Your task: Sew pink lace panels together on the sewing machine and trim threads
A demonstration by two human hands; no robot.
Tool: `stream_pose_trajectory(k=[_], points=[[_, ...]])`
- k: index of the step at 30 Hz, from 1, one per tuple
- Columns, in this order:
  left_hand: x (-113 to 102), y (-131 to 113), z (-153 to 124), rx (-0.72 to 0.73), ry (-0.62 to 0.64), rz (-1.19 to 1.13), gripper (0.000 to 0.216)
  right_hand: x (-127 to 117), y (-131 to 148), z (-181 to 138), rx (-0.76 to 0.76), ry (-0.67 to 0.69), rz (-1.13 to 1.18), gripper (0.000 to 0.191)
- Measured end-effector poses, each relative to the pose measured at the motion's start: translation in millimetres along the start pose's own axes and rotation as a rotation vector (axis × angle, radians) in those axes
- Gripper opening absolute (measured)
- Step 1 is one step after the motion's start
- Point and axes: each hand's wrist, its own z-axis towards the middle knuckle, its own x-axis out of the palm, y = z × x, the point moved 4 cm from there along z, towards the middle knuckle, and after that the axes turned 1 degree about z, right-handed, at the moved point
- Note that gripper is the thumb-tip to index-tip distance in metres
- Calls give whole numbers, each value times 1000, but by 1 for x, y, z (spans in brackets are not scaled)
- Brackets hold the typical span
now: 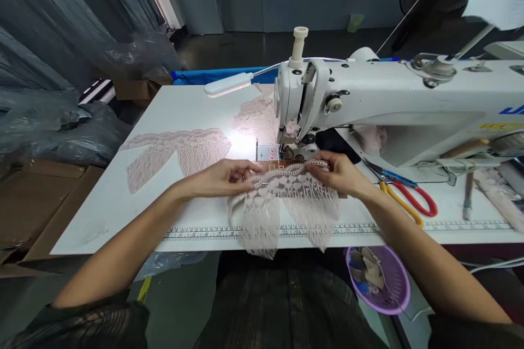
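A strip of pale pink lace (286, 191) is stretched between my two hands, just in front of the sewing machine's needle area. My left hand (229, 177) pinches its left part between thumb and fingers. At the other end, my right hand (338, 172) grips the scalloped upper edge. The lace's fringed lower part hangs over the ruler tape and past the table's front edge. Right behind it are the presser foot (285, 151) and needle plate (267, 153) of the white sewing machine (368, 92). More pale pink lace (204, 147) lies flat on the left.
Scissors (405, 191) with red and yellow handles lie right of my right hand. A lamp (229, 84) lights the needle area. Below the front edge of the table (106, 212) stands a purple basket (395, 283) of scraps. Cardboard boxes (53, 196) are at the left.
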Motion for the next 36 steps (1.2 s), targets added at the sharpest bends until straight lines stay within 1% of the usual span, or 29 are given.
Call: stream_pose_trajectory(k=[2,4,5,7,9,11,12,13,15,17,19,21,22,24,26,27,29,30,31,32,33,34,35,36], points=[[-12,18,7,-48,-86,46,44,-6,-3,13,-10,-148,-208,25],[-20,29,8,-66,-167,124,44,-8,-5,20,-20,-241,-368,21],[-23,32,8,-64,-202,176,43,-8,-6,22,-20,-259,-406,21],[-26,33,6,-40,-293,319,41,-6,-8,24,-22,-260,-411,22],[-25,30,5,13,-440,491,36,-5,-10,25,-32,-258,-384,23],[-17,22,5,116,-570,633,31,-6,-11,24,-49,-258,-362,25],[-9,18,7,193,-589,677,30,-7,-10,23,-56,-253,-354,25],[1,14,9,279,-563,708,30,-9,-10,22,-59,-242,-352,26],[23,8,14,433,-424,744,33,-13,-10,19,-48,-202,-362,28],[40,6,18,503,-275,760,42,-19,-10,15,-31,-139,-371,30],[47,7,20,517,-192,742,49,-23,-10,10,-14,-78,-336,30],[44,8,20,541,-182,681,50,-24,-8,6,-6,-43,-238,27],[40,8,18,550,-203,632,48,-21,-6,4,-1,-34,-168,26],[29,8,15,502,-289,481,46,-10,-2,3,34,-29,5,25],[17,10,12,345,-338,214,48,11,5,3,92,-20,202,30],[15,12,11,249,-318,40,55,23,10,4,114,-18,307,34],[16,15,8,92,-191,-300,79,46,24,6,113,6,505,43],[18,15,7,35,-126,-410,90,57,30,7,105,51,578,48],[19,15,6,-16,-90,-451,98,64,36,8,95,104,626,51],[19,16,4,-65,-96,-428,101,69,39,8,83,155,642,52],[17,17,3,-113,-136,-365,101,70,40,9,71,189,619,50],[15,18,2,-157,-193,-288,96,67,38,10,49,190,557,46],[13,19,1,-192,-249,-217,91,61,34,11,15,151,455,41],[11,19,0,-214,-284,-164,86,53,28,12,-26,82,314,36]])
